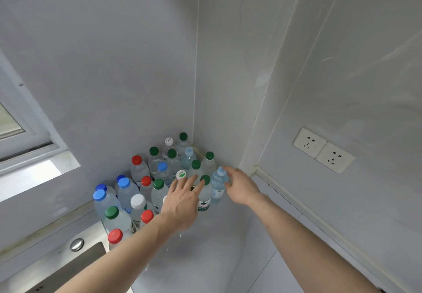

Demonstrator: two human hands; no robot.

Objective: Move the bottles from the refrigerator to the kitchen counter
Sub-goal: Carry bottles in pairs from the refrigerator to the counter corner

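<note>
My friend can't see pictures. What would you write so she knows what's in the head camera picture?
Two bare hands reach into a crowd of water bottles standing in a white counter corner: the left hand touches a green-capped bottle, and the right hand holds a light-blue-capped bottle. The other bottles have red, blue, green and white caps.

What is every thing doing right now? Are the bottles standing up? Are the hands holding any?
Cluster of bottles: upright, caps on, packed in the counter corner.
Light-blue-capped bottle: upright on the counter, right hand on its neck.
Green-capped bottle: upright, left hand fingers straight, touching its cap.
Wall sockets: nothing plugged in.
Sink: only a corner shows.
</note>
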